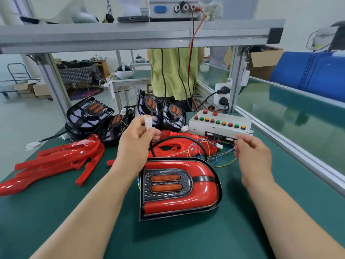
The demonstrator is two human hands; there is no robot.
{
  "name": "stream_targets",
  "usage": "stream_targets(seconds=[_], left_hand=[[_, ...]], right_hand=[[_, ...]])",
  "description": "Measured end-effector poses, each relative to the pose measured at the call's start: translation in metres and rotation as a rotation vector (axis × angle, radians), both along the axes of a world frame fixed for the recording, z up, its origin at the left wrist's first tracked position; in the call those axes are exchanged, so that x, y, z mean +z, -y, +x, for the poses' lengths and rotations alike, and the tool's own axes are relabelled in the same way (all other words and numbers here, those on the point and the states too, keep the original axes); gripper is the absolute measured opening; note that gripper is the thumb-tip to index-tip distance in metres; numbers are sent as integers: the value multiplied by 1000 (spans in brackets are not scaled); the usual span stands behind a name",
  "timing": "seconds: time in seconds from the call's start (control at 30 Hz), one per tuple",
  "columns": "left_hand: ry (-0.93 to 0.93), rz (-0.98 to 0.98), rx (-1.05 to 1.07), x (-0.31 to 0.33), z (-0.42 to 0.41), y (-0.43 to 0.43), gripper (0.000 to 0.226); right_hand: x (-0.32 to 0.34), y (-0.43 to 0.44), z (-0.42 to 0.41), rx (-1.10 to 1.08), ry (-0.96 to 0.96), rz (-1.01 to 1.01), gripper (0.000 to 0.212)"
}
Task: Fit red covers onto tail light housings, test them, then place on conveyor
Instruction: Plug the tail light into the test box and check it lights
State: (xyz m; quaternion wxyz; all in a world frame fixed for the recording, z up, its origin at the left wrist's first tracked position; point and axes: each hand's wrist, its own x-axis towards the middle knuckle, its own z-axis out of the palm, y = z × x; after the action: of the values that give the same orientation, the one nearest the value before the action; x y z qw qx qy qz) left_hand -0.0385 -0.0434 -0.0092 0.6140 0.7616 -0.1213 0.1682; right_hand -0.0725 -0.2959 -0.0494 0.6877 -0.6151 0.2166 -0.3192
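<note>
Centrally, the light [180, 186] lies on the green mat [56, 212]; above it the left hand [137, 140] pinches a white plug [148, 123], the right hand [254, 156] thin wires [226, 152]; behind it, a button box [220, 124]; to its right, the conveyor [280, 113].

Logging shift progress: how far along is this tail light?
Done: the red cover sits on the tail light. In hand: left hand holds its white connector, right hand pinches coloured wires. Left: testing at the button box, the conveyor, and the bare housings behind.
</note>
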Motion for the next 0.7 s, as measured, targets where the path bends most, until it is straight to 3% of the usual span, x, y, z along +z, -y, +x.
stream_targets(seconds=[0.13, 0.57, 0.7], left_hand=[[-13, 33, -64, -6, 3, -3, 47], [-32, -4, -124, -9, 3, -6, 42], [-49, -16, -126, -9, 3, -5, 42]], right_hand=[[-9, 6, 10, 74, -218, -229, 25], [11, -2, 57, 350, -808, -1205, 37], [12, -4, 53, 317, -769, -1106, 30]])
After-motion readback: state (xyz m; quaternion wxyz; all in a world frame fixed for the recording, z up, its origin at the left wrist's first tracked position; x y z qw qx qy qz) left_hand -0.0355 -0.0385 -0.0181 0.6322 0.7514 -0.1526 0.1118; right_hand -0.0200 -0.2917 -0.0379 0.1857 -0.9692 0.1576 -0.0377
